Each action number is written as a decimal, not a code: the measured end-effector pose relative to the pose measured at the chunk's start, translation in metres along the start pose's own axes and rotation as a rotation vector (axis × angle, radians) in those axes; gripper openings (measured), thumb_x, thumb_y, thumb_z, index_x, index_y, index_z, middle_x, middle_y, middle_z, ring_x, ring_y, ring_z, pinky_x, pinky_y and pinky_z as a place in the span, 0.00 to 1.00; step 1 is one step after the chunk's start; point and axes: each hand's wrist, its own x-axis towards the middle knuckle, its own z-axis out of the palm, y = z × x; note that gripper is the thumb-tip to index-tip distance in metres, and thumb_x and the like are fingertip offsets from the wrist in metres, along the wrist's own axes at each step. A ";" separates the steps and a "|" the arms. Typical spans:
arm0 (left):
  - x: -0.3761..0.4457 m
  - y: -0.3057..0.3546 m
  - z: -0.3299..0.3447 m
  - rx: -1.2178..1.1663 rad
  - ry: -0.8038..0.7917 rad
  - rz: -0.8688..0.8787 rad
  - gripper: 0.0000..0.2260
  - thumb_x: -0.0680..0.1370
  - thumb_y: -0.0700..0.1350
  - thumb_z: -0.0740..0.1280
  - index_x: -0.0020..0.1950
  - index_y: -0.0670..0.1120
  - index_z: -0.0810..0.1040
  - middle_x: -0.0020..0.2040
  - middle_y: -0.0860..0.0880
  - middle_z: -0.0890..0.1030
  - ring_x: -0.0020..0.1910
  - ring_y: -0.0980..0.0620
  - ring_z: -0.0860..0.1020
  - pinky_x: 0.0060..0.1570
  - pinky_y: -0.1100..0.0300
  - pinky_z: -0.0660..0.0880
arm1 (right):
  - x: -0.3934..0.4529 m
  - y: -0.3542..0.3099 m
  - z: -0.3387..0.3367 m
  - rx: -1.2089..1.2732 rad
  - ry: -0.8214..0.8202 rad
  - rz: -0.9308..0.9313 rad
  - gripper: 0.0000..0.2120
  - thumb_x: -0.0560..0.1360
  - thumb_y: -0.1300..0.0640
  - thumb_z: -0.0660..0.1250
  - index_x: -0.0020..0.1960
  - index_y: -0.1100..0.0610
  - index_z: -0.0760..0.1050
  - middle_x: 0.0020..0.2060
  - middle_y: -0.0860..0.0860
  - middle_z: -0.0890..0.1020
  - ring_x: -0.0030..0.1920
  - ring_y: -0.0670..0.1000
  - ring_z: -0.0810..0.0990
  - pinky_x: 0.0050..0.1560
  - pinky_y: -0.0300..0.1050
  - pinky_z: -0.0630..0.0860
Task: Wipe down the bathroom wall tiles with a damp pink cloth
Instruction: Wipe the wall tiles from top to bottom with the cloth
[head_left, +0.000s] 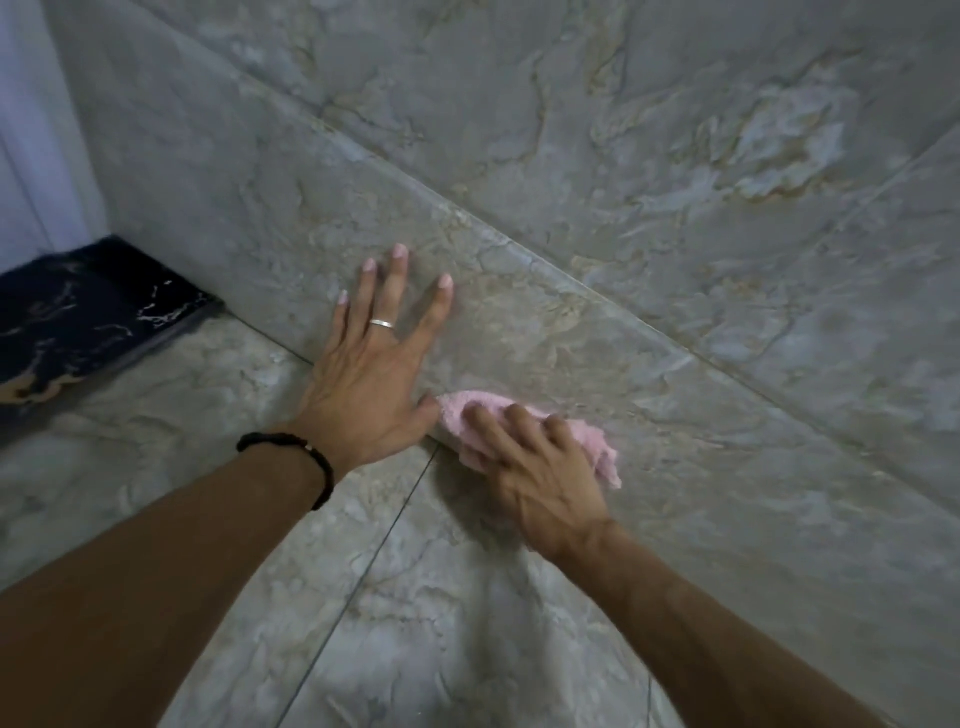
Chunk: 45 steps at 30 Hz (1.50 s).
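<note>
My right hand (540, 478) presses bunched pink cloth (524, 431) under curled fingers, low on wall tile (597, 358) at floor joint. Left hand (374, 364) flat, fingers spread, bracing on same tile, holding nothing. Risk: cloth bumps left thumb; loose tail drags on floor (182, 441).

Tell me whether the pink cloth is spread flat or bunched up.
Bunched: the cloth sits crumpled under the right hand, one ragged end sticking out.
</note>
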 end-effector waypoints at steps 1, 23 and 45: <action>0.000 0.001 -0.003 -0.004 -0.014 0.009 0.50 0.72 0.54 0.69 0.75 0.56 0.30 0.75 0.44 0.26 0.75 0.41 0.31 0.73 0.42 0.39 | 0.006 0.009 -0.010 0.000 0.047 0.025 0.27 0.68 0.51 0.57 0.64 0.44 0.81 0.70 0.52 0.66 0.61 0.58 0.65 0.51 0.53 0.62; -0.002 -0.043 -0.018 0.193 0.046 0.021 0.46 0.71 0.56 0.69 0.79 0.52 0.44 0.79 0.41 0.42 0.77 0.34 0.45 0.71 0.34 0.50 | 0.022 0.002 0.006 0.051 0.115 0.041 0.26 0.69 0.56 0.53 0.58 0.50 0.85 0.70 0.52 0.63 0.60 0.57 0.67 0.48 0.51 0.61; 0.005 -0.091 0.018 0.060 0.185 0.106 0.46 0.70 0.51 0.70 0.80 0.53 0.46 0.78 0.36 0.43 0.76 0.30 0.41 0.70 0.30 0.43 | 0.058 -0.021 0.004 0.054 0.322 0.332 0.20 0.75 0.53 0.63 0.67 0.44 0.75 0.71 0.50 0.67 0.60 0.57 0.68 0.49 0.51 0.62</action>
